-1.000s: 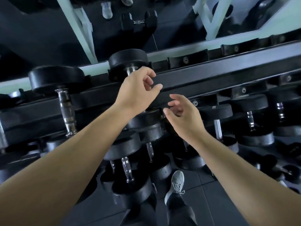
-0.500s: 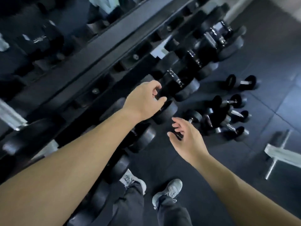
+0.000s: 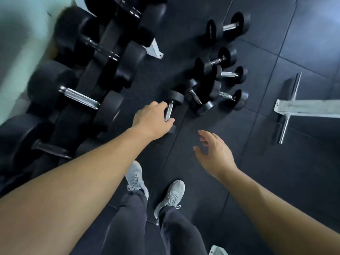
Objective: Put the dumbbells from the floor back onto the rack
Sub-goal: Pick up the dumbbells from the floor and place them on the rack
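1. At the left edge, the rack [image 3: 103,41] held large black dumbbells on its low tiers; the nearest clear one, a big racked dumbbell [image 3: 79,97], showed a chrome handle between two black heads.
2. The rack's white foot [image 3: 154,49] rested on the dark rubber floor [image 3: 257,181] just beside the racked weights.
3. The left hand [image 3: 151,119] reached down over a small dumbbell [image 3: 170,111] on the floor, near the rack's lower tier. Its fingers curled around the chrome handle, with the thumb on the near side, so it seemed to be closing on the handle; whether the grip was fully clamped could not be told.
4. One head of that small dumbbell pointed away from the person; the other was mostly hidden under the hand.
5. Below, two grey sneakers [image 3: 137,179] and dark trousers stood on the floor.
6. The right hand [image 3: 214,153] hovered above the floor with fingers spread apart, holding nothing.
7. Beyond it, a cluster of small dumbbells [image 3: 219,80] lay on the floor, some touching or overlapping each other.
8. One more lone dumbbell [image 3: 228,27] lay farther off, apart from the cluster.
9. At the right, a white bench frame [image 3: 303,107] with a chrome crossbar stood on the floor.
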`<state>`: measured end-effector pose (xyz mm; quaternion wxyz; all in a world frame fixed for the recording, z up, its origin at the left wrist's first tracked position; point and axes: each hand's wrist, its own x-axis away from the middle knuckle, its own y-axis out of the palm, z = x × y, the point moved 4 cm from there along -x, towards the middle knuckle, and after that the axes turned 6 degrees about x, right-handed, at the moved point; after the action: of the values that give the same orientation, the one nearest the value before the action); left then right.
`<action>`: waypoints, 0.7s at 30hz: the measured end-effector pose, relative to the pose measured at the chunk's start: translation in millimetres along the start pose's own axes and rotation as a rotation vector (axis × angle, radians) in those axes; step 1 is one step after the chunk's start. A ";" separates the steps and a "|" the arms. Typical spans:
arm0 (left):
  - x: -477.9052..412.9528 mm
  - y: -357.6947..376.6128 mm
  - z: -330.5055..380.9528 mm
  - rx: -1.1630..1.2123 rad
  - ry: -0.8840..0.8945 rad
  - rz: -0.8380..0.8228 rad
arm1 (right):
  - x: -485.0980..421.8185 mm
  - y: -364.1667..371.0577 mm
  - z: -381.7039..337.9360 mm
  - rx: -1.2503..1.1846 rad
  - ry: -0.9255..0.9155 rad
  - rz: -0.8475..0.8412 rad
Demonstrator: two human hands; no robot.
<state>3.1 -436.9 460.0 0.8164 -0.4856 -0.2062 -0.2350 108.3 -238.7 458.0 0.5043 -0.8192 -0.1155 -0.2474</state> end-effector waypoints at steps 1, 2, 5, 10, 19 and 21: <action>-16.1 16.0 -3.0 -0.038 -0.014 -0.025 | -14.2 8.4 12.5 0.002 0.014 -0.005; -32.7 31.1 -7.0 -0.073 -0.026 -0.049 | -29.1 17.6 23.5 0.005 0.025 -0.011; -86.0 71.1 -23.0 -0.136 -0.056 -0.104 | -78.5 50.4 50.1 0.012 0.058 -0.039; -179.4 125.3 -56.8 -0.180 -0.102 -0.173 | -168.8 109.8 83.7 -0.008 0.135 -0.086; -323.4 231.5 -115.0 -0.129 -0.194 -0.209 | -337.0 220.2 126.2 -0.072 0.112 -0.101; -350.8 251.0 -132.8 -0.088 -0.232 -0.180 | -365.1 255.8 126.1 -0.096 0.059 -0.141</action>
<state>-118.2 -385.9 28.3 0.7406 -0.5245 -0.3312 -0.2584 -53.8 -224.2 24.2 0.4490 -0.8246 -0.1459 -0.3117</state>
